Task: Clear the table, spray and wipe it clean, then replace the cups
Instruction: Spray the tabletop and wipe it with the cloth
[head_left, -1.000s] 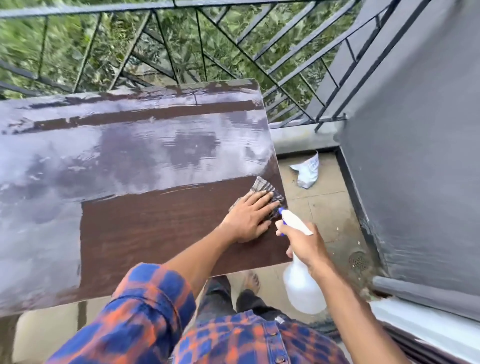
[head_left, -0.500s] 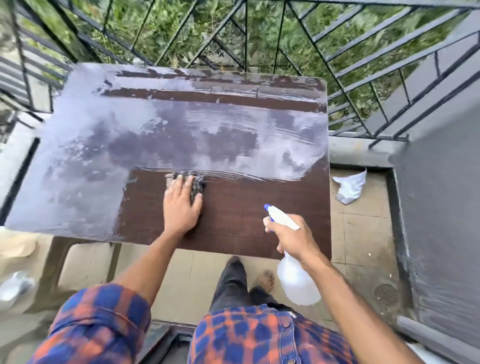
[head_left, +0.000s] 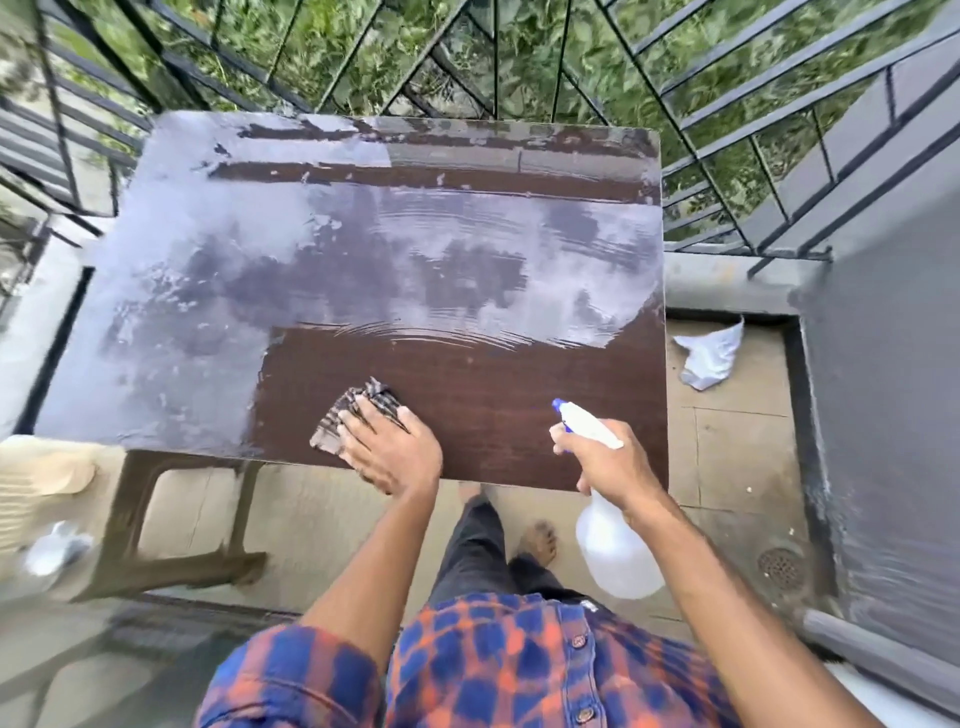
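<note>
Head view: the bench (head_left: 498, 395) fills the middle of the picture. A pale wet sheen lies over its far and left parts, and a dark brown patch runs along the near edge toward the near right corner. The left hand (head_left: 389, 452) lies flat with its fingers straight, pressing a checked cloth (head_left: 358, 410) onto the bench at about the middle of the near edge. The palm covers the cloth's near part, so only its far and left folds show. The right hand (head_left: 608, 462) is curled round the neck of a white spray bottle (head_left: 618, 551) near the near right corner, hiding the trigger. The blue-tipped nozzle points over the dark patch, and the bottle's body hangs off the near edge above the floor.

A crumpled white rag (head_left: 709, 356) lies on the floor beside the bench's right edge, and a round drain (head_left: 781, 569) sits nearer the wall. A black railing (head_left: 727, 156) stands beyond the far edge.

At lower left, a brown frame (head_left: 156, 519) and a pale blurred object (head_left: 52, 551) are too smeared to identify. A bare foot (head_left: 540, 540) shows below the near edge. The picture's lower edge cuts off the plaid shirt (head_left: 493, 665).
</note>
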